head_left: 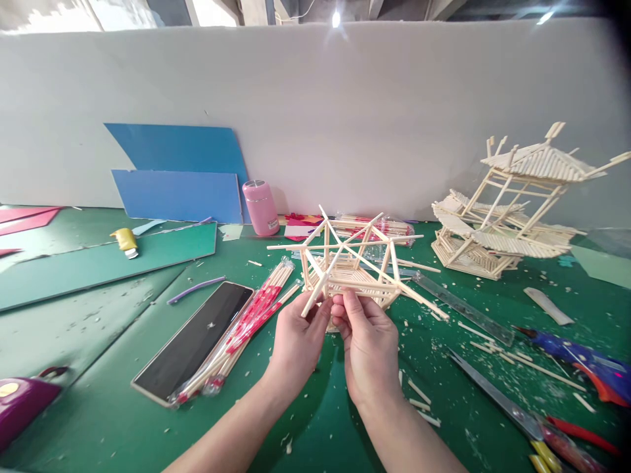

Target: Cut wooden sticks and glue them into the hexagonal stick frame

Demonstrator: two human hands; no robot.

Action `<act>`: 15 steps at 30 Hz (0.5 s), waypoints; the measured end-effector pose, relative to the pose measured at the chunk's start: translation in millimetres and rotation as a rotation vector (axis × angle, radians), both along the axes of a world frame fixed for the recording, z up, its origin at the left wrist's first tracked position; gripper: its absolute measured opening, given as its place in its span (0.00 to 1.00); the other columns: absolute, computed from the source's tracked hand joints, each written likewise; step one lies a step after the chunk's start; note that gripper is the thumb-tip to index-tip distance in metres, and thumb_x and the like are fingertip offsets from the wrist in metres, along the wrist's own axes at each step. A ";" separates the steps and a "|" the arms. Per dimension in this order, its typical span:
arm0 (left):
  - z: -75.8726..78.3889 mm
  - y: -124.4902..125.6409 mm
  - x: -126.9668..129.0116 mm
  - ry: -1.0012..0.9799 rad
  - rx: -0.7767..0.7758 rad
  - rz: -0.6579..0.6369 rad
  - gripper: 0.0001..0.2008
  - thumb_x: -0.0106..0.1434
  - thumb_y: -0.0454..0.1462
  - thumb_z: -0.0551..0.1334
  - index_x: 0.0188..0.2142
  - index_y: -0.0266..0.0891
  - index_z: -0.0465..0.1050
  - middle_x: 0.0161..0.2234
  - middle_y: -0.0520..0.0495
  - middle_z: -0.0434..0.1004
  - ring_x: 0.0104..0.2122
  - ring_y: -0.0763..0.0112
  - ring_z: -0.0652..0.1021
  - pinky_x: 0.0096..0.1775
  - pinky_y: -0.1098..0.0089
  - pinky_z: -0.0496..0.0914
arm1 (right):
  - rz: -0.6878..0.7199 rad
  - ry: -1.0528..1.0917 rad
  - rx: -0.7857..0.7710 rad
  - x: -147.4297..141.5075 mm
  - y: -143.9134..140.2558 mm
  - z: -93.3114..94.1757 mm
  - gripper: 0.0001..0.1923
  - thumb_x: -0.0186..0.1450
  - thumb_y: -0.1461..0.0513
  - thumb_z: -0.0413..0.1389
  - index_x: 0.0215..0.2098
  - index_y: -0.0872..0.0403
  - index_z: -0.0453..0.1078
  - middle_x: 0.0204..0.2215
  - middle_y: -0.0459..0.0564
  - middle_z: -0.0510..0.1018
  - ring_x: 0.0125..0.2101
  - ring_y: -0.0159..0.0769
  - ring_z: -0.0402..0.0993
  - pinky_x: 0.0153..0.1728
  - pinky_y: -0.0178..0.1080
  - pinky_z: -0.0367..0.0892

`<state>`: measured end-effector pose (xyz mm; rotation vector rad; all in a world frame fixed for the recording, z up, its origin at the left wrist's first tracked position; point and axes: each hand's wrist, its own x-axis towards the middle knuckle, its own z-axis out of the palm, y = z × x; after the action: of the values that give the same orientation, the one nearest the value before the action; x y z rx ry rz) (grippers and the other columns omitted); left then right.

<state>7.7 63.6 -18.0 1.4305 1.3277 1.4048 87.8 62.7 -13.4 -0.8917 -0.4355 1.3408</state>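
Observation:
A pavilion frame of thin wooden sticks [340, 246] stands in the middle, with a six-sided base, uprights and roof sticks meeting at a centre point. My left hand [300, 341] is closed at its front left, thumb and fingers pinched at the front crossbar below a jutting roof stick. Beside it, my right hand [371, 345] pinches the same front side, its fingertips almost touching the left ones. Whether a separate small stick lies between the fingertips I cannot make out. My hands hide part of the frame's lower front.
Packaged chopsticks [261, 309] overlap a phone [194, 341] on the left. Behind stands a pink flask [261, 209]. On the right are a finished-looking stick pavilion [513, 210], a ruler [463, 309], open scissors [497, 394], a blue glue gun [576, 355] and stick offcuts [419, 392].

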 end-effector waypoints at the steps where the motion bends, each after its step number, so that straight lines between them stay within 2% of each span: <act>1: 0.2 0.0 0.1 -0.004 0.001 0.002 0.06 0.57 0.35 0.59 0.31 0.36 0.74 0.26 0.50 0.76 0.29 0.67 0.75 0.34 0.71 0.69 | 0.000 -0.003 0.003 0.0 0.0 0.0 0.08 0.51 0.58 0.62 0.24 0.55 0.74 0.19 0.44 0.76 0.20 0.26 0.70 0.24 0.30 0.67; 6: 0.8 -0.2 0.4 -0.038 0.001 -0.014 0.08 0.57 0.35 0.59 0.34 0.36 0.75 0.29 0.48 0.78 0.30 0.67 0.76 0.34 0.71 0.69 | -0.004 -0.025 0.014 -0.2 0.8 -1.6 0.08 0.52 0.58 0.62 0.25 0.56 0.74 0.20 0.45 0.77 0.21 0.27 0.70 0.25 0.31 0.68; 15: 1.2 -0.7 1.0 -0.012 -0.013 -0.012 0.06 0.57 0.35 0.59 0.32 0.35 0.73 0.29 0.48 0.76 0.29 0.68 0.74 0.34 0.71 0.69 | -0.009 -0.007 0.014 1.3 -1.2 -1.5 0.09 0.50 0.58 0.63 0.25 0.56 0.74 0.19 0.44 0.76 0.20 0.26 0.69 0.23 0.31 0.67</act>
<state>8.7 62.9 -16.8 1.4167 1.3166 1.3923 89.1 61.5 -14.9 -0.8859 -0.4448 1.3252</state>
